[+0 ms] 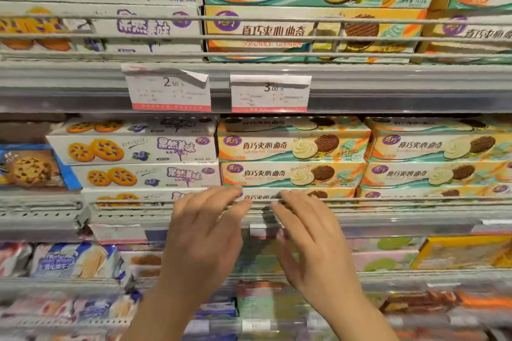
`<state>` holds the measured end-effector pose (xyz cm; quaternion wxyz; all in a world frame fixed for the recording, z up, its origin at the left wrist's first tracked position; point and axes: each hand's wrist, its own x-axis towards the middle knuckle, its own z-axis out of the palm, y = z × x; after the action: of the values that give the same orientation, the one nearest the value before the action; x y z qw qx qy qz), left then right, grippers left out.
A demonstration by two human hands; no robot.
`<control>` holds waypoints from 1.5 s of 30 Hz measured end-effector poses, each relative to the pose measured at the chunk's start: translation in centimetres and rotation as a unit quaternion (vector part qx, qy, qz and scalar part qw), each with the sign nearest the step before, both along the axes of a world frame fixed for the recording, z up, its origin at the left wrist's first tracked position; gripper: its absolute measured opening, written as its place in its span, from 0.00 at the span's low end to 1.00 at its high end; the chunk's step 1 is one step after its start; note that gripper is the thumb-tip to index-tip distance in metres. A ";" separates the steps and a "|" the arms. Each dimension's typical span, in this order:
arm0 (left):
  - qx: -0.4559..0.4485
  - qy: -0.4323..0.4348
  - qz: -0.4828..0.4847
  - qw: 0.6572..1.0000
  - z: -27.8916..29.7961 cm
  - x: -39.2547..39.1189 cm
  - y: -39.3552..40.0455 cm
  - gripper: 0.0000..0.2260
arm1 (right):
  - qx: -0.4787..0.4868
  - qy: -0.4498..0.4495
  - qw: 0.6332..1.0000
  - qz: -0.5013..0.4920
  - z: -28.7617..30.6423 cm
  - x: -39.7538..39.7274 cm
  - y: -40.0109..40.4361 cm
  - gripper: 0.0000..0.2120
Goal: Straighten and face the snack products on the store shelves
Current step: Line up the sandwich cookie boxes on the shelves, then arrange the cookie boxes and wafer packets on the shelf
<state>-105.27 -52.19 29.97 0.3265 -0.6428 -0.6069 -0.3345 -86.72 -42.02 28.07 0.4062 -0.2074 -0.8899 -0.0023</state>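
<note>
Step in hand: facing the middle shelf's sandwich-cookie stack (291,171) — both hands are raised to the front rail (388,200) of that shelf, at the seam between two product columns.
Left hand (205,232): fingers straight and spread a little, tips at the rail near the foot of the blueberry-cookie stack (144,163); it holds nothing. Whether the tips touch rail or box I cannot tell, since they are blurred.
Right hand (307,235): fingers long and relaxed, wide, tips at the rail in front of the bottom sandwich-cookie box (293,194); it holds nothing either.
Task's things: the sandwich-cookie boxes sit three high just behind the front edge of the middle shelf, right of centre, with a second column (437,169) touching them further right. The blueberry boxes stand to the left, their upper boxes stepped slightly out of line with the lower ones.
Upper shelf: the same two products, faces forward behind its own rail, above the price tags (268,93).
Far left: a blue chocolate-chip box (36,166) sits near the left end of the middle shelf, apart from the stacks.
Next move, as I judge it: lay flat palms on the fronts or sides of the bottom boxes and nudge them square to the shelf edge — a light, even push from both hands, so the upper boxes do not slide or twist.
Lower shelves: bagged snacks, too blurred to name.
</note>
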 end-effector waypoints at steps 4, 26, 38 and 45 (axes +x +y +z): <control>-0.053 -0.005 -0.001 0.999 -4.2 -1.3 -3.2 0.10 | -0.035 -0.002 0.999 0.009 -1.2 -0.3 0.3 0.25; -0.179 -0.410 0.202 0.871 -11.7 -13.6 -9.9 0.30 | -0.107 0.046 0.991 -0.067 -1.2 -2.1 -2.3 0.25; -0.196 -0.508 0.063 0.836 -12.5 -20.2 -9.1 0.16 | -0.112 0.032 0.977 -0.178 -1.0 -5.6 -5.1 0.29; -0.249 -0.526 0.073 0.810 -11.0 -21.2 -8.3 0.30 | -0.116 0.009 0.970 -0.214 -0.6 -6.1 -5.7 0.30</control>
<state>-126.51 -60.54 18.93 -0.1901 -0.3816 -0.7935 -0.4342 -92.87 -47.76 27.42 0.3775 -0.4387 -0.8153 0.0159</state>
